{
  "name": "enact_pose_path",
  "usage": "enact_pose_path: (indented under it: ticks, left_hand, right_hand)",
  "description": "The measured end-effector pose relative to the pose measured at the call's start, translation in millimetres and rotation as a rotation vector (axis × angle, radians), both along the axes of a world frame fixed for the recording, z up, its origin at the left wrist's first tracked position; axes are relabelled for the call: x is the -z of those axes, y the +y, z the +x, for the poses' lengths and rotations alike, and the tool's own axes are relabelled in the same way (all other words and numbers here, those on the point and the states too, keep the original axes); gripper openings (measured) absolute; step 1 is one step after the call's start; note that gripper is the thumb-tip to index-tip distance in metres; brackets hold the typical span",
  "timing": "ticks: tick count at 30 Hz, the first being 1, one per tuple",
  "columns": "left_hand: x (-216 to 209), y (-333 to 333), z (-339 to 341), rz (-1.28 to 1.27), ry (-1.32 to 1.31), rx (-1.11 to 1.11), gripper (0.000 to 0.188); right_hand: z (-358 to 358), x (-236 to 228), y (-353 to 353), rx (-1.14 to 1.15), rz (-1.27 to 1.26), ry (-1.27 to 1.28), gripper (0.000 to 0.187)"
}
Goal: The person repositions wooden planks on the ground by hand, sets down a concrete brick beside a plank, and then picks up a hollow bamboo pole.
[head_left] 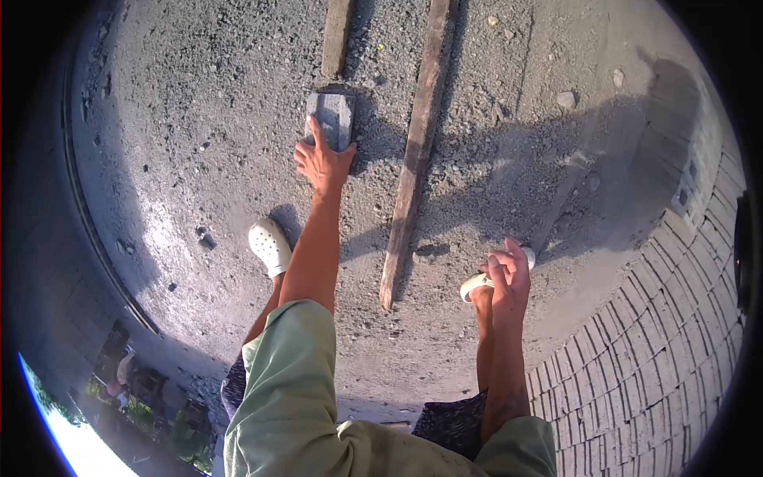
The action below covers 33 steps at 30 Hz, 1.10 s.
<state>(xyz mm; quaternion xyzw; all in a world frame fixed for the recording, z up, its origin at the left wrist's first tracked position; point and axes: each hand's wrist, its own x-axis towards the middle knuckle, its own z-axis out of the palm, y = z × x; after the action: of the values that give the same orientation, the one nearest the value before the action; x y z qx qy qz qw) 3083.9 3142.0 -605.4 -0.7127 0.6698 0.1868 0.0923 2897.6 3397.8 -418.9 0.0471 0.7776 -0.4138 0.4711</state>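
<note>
Ahead of me, a grey rectangular concrete block (334, 119) lies on the gravelly ground, just below the end of a short wooden plank (336, 40). My left hand (324, 165) grips its near end, with the thumb on the right edge, the index finger stretched along the left of its top and the other fingers at the left side. Lower right, my right hand (509, 278) hangs empty in front of my right shoe (475, 285), its fingers loosely bent and apart. The palm side of the left hand is hidden.
A long wooden plank (413, 159) runs along the ground between my hands. Many grey blocks (636, 374) are stacked in rows at the right. A loose stone (566, 99) lies at the upper right, and my left shoe (270, 246) stands beside the left forearm.
</note>
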Motion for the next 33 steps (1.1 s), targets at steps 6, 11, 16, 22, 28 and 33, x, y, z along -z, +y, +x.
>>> enact_pose_path:
  ticks: [6,11,16,22,28,33]
  left_hand:
    - [17,3,6,-0.124,-0.004,0.059,0.109]
    - [24,-5,2,-0.252,-0.009,0.124,0.105]
    - [31,-4,6,-0.291,-0.011,0.123,0.106]
    - [23,-6,5,-0.200,-0.043,0.132,0.103]
    - [21,-13,2,-0.099,-0.042,0.098,0.106]
    - [22,-20,-3,-0.158,-0.004,0.110,0.104]
  right_hand:
    - [12,4,7,-0.004,-0.060,-0.019,0.054]
    - [10,-8,-9,0.053,-0.013,-0.057,0.053]
    - [15,-6,-5,0.087,-0.045,-0.056,0.053]
    - [8,-10,-2,-0.096,0.016,-0.014,0.051]
    - [22,6,6,-0.148,-0.013,0.026,0.051]
    - [20,-3,3,-0.098,-0.074,0.002,0.055]
